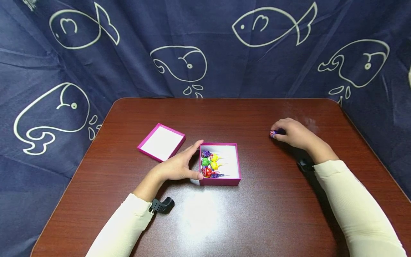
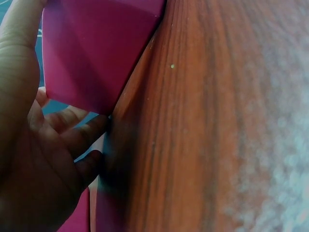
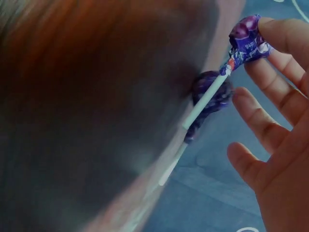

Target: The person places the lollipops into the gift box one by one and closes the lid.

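A pink box [image 1: 219, 182] with a white inside stands on the table. Several lollipops [image 1: 214, 165] in purple, yellow, green and red wrappers lie along its left side, sticks to the right. My left hand [image 1: 179, 165] grips the box across its left side, thumb at the near corner, index finger at the far corner. Over to the right, my right hand [image 1: 293, 132] pinches a purple-wrapped lollipop [image 3: 246, 44] by its head between thumb and fingertips. Its white stick points away from the palm. Another purple lollipop shape [image 3: 210, 94] shows close behind that stick.
The pink lid [image 1: 162, 142], white inside facing up, lies left of the box, behind my left hand. A dark blue cloth [image 1: 218, 82] with white fish and whale drawings hangs behind the brown table [image 1: 257, 214]. Black wrist straps [image 1: 163, 205] sit at both sleeves.
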The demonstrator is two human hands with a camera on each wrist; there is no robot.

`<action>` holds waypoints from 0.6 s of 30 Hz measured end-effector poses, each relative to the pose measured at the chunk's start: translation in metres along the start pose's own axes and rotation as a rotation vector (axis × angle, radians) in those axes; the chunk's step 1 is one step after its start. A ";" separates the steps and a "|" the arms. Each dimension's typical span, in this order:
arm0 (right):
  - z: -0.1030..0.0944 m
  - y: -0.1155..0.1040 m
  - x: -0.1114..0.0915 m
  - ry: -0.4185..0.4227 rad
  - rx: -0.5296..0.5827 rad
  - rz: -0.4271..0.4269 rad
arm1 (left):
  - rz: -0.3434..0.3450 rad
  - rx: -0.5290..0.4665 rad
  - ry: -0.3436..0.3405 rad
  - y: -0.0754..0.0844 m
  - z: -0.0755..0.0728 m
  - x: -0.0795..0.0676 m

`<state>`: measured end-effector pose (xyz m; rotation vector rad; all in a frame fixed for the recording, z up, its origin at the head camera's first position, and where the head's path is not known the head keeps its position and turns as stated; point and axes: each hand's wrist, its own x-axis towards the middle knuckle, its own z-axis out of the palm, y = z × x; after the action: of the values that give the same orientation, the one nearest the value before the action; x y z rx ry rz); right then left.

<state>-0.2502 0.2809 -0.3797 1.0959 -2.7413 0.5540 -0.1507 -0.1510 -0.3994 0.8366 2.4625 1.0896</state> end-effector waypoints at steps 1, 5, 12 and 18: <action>-0.001 -0.002 0.000 0.007 0.003 -0.002 | 0.002 0.000 0.000 0.000 0.000 0.000; -0.006 -0.013 0.003 0.027 0.014 -0.013 | 0.003 -0.005 0.002 0.000 0.001 0.000; -0.013 -0.033 0.010 0.035 0.035 -0.060 | 0.002 -0.004 0.006 0.000 0.002 0.000; -0.015 -0.048 0.015 0.021 0.046 -0.083 | 0.015 0.009 0.010 0.000 0.002 0.000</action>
<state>-0.2286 0.2451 -0.3480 1.2011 -2.6632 0.6158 -0.1500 -0.1500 -0.4004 0.8552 2.4750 1.0915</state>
